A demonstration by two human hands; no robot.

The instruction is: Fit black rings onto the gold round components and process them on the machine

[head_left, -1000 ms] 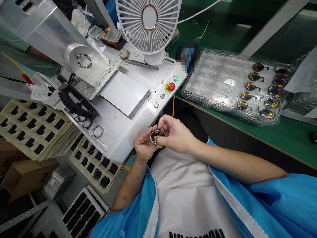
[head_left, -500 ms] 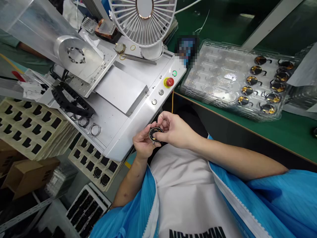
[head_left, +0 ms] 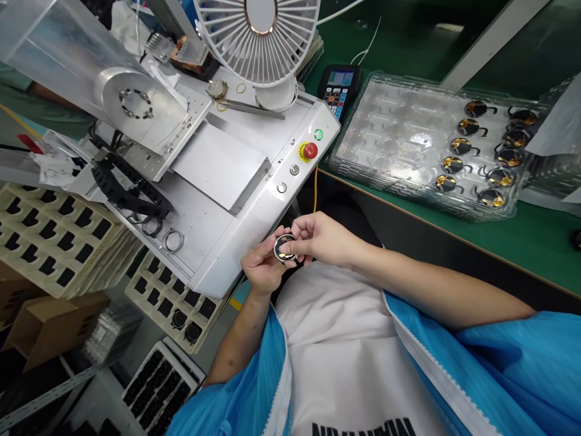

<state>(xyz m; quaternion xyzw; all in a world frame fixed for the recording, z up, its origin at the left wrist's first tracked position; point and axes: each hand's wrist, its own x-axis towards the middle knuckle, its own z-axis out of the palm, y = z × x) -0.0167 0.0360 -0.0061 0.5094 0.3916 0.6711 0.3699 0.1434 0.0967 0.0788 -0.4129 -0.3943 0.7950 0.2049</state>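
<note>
A round watch case with a black inside, gold-coloured parts and a shiny rim sits between my hands, just off the front edge of the white machine. My left hand is closed around its left and lower side. From the right, my right hand presses its thumb on the face of the case, with the other fingers curled at the far edge. The thumb covers part of the face. Nearest on the machine lies a metal ring-shaped case.
The white machine carries a red emergency button, a white fan and tweezers. A keypad controller lies beside clear trays holding several round parts. Cream trays are stacked at left.
The watch case has tilted a little in my fingers, so its rim shows brighter. My right hand has shifted slightly down, its thumb still on the case.
</note>
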